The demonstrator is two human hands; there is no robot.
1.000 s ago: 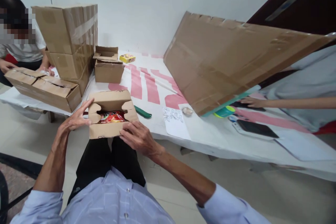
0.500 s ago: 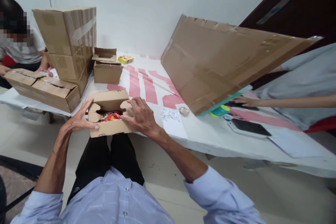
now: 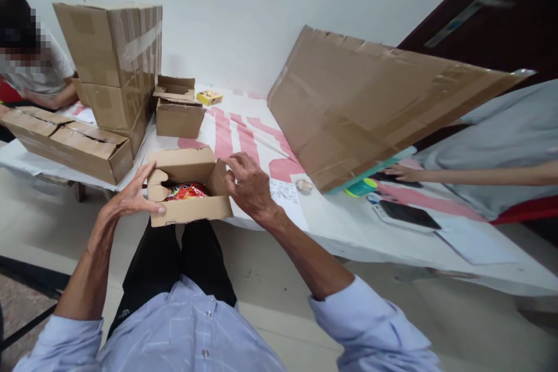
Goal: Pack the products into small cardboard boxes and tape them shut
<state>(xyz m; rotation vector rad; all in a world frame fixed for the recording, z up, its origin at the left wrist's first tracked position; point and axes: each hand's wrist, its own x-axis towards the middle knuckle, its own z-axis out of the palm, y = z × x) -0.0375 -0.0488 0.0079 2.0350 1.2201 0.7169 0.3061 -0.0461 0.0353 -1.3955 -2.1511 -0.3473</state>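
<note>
A small cardboard box (image 3: 192, 210) with its top open sits at the table's front edge, just above my lap. Inside it lies a shiny red packet (image 3: 188, 190). My left hand (image 3: 136, 193) grips the box's left end, thumb on the front wall and fingers at the back corner. A notched flap (image 3: 156, 186) folds inward beside that thumb. At the right end, my right hand (image 3: 251, 187) is closed with bent fingers against the box's edge. Those fingers hide the flap on that side.
Tall taped cartons (image 3: 113, 64) and a long carton (image 3: 74, 142) stand left, near a seated person. Behind the box are another open carton (image 3: 179, 119) and a yellow packet (image 3: 209, 97). A large cardboard panel (image 3: 370, 110) leans at right, near another person's arm and a dark-screened device (image 3: 410, 214).
My right hand has moved right, drawing back from over the opening to the box's right end. The right flap no longer covers the packet. My left hand keeps its grip.
</note>
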